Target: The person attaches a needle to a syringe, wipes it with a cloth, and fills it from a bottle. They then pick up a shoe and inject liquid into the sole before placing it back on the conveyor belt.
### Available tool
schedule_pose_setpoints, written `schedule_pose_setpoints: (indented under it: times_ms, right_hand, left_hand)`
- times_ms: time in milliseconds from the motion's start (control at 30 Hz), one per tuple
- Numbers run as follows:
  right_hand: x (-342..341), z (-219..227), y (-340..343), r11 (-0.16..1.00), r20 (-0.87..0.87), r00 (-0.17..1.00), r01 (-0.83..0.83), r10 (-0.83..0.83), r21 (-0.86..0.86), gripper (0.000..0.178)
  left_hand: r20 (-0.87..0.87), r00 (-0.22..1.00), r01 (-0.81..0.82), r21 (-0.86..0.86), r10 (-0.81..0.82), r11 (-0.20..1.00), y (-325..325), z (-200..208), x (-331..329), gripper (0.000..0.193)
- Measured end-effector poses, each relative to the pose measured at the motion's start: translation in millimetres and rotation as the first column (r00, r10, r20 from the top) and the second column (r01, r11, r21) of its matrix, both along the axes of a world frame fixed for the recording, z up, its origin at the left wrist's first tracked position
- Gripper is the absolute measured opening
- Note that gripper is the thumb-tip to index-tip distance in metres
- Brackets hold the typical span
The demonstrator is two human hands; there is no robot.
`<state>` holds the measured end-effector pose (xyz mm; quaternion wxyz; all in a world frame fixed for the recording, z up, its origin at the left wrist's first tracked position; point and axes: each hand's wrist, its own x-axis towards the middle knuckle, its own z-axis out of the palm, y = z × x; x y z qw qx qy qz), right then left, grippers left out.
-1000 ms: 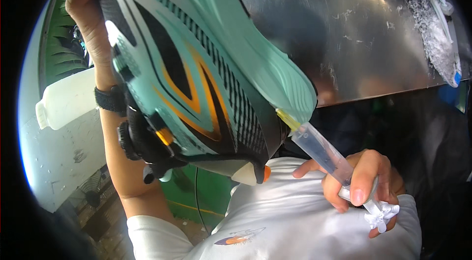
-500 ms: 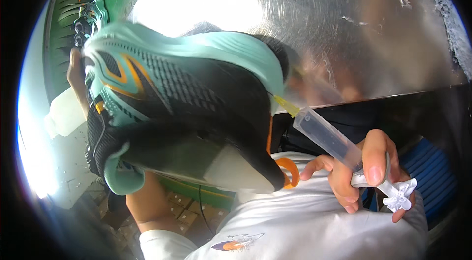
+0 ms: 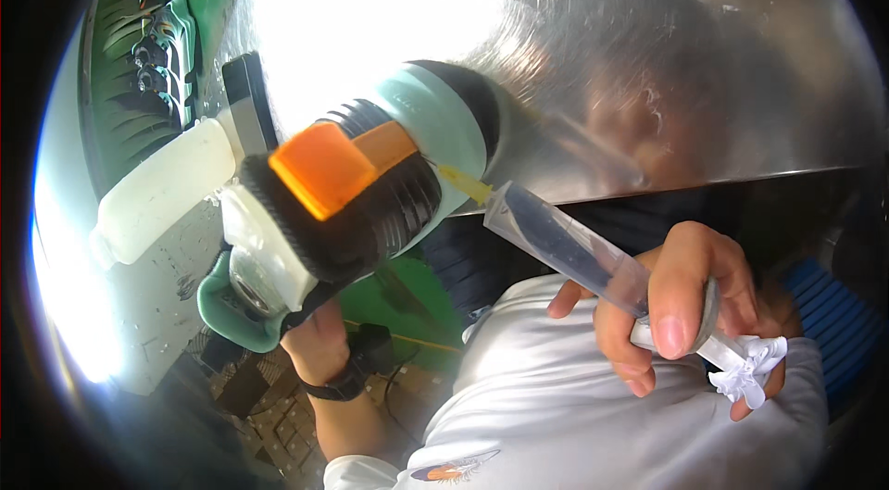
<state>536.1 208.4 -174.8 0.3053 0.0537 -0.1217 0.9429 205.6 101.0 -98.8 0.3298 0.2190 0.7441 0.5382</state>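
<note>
A mint and black running shoe point(image 3: 394, 212) is held up at the table's near edge, its heel with an orange pull tab point(image 3: 324, 170) turned toward me. My left hand point(image 3: 319, 342) grips it from behind and below; the fingers are mostly hidden by the shoe. In my right hand point(image 3: 676, 305) is a clear plastic syringe point(image 3: 569, 245), the fingers closed round its flange end. Its yellow needle hub point(image 3: 468, 184) points at the seam between heel and sole. The tip is too fine to tell whether it touches. White crumpled wrapping point(image 3: 752, 371) covers the plunger end.
A scratched shiny metal table point(image 3: 639, 36) spans the far side, with small white scraps on it. A translucent whitish bottle point(image 3: 167, 189) is left of the shoe. More shoes point(image 3: 167, 50) line a green surface at the far left. A blue ribbed object point(image 3: 838, 314) is at right.
My left hand has turned the shoe from its side view to show its heel, moving it lower left. The right hand has shifted left with the syringe, whose hub stays near the sole seam.
</note>
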Motion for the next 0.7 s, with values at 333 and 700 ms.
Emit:
schedule_pose_setpoints:
  times_ms: [333,700]
  right_hand:
    - [-5.3,-7.1,-10.5,0.998,0.054,0.998,0.016,-0.019,0.056,0.044]
    - [-1.3,15.1,-20.6,1.000,0.174,0.984,-0.026,0.024,0.005,0.047]
  left_hand:
    - [-0.065,0.960,0.235,-0.347,-0.273,0.908,-49.1,0.0,15.1,0.038]
    - [0.653,0.723,0.297,0.001,-0.225,0.955,-83.8,-24.2,24.0,0.066]
